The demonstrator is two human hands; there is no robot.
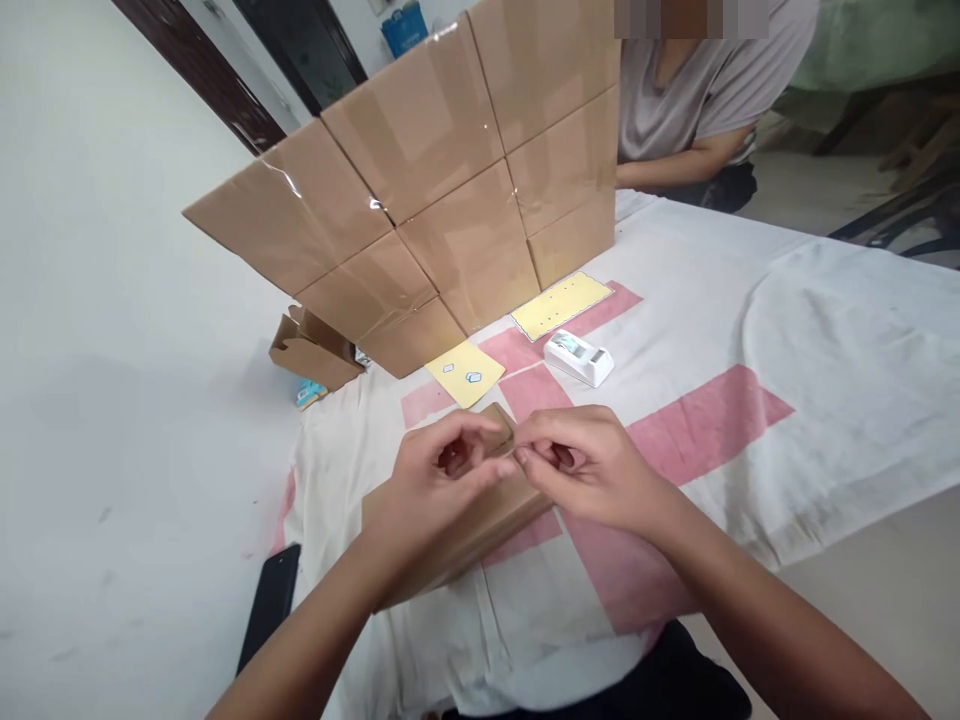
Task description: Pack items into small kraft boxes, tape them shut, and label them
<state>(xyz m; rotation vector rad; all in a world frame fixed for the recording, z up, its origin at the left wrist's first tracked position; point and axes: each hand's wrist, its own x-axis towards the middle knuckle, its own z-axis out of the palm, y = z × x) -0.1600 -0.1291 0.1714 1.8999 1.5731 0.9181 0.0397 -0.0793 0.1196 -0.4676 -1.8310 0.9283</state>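
Over a small brown cardboard box [465, 535] I hold both hands close together. My left hand [450, 455] is curved, with thumb and index fingertip apart; nothing shows clearly between them. My right hand [581, 460] is closed in a pinch, its fingertips almost meeting the left ones. Whatever the pinch holds is too small or too clear to make out. Beyond the hands stands a white tape dispenser [579, 358]. A yellow paper with small drawings [466, 375] and a yellow strip with small marks [562, 306] lie in front of an upright cardboard panel.
The tall taped cardboard panel [457, 200] stands across the table. An opened cardboard box [315, 350] sits at its left end. A dark phone-like object [270, 605] lies at the left edge. Behind the panel, a person [686, 120] sits. The white and pink cloth [690, 330] has folds.
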